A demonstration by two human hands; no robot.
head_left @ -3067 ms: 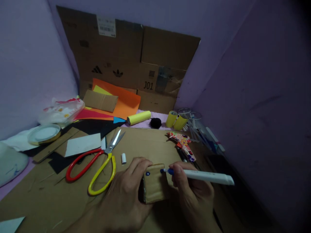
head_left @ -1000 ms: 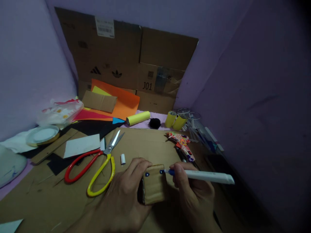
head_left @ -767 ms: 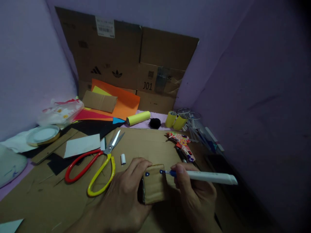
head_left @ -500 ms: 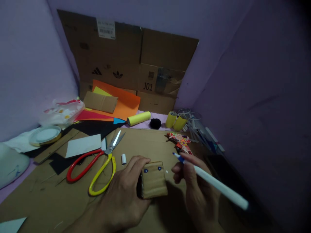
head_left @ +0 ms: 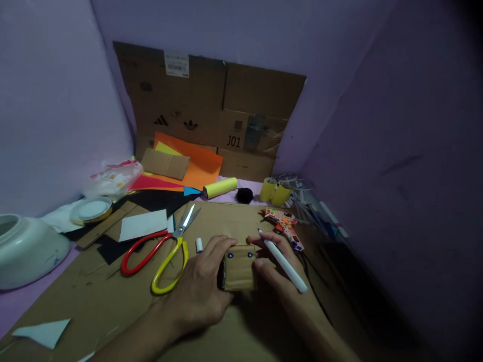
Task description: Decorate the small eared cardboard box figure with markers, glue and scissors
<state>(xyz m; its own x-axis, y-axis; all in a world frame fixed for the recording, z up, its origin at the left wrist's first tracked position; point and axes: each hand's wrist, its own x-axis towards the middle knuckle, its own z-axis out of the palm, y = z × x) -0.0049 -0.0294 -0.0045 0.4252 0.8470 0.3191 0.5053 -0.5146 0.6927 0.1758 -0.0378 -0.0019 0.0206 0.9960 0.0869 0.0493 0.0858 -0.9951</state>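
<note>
A small cardboard box [head_left: 240,276] with two blue-and-white dots like eyes near its top edge stands in front of me. My left hand [head_left: 204,284] is closed around its left side, thumb low and fingers over the top. A white marker [head_left: 286,265] with a blue tip lies in my right hand [head_left: 281,286], tip pointing up and left, away from the box. Fingers of that same hand touch the box's right side. The marker's white cap [head_left: 199,245] is beyond my left hand. To the left lie open scissors [head_left: 178,233] with red and yellow handles.
A patterned glue gun [head_left: 283,224] lies behind my right hand, its cord trailing forward. At the back are a yellow tube [head_left: 221,188], black yarn [head_left: 244,195] and yellow rolls [head_left: 281,194]. A white card [head_left: 143,224] and pale pot [head_left: 30,251] sit left.
My right hand has moved left to the box, and the marker now points more steeply upward. My view has shifted, showing more of the pot at the left.
</note>
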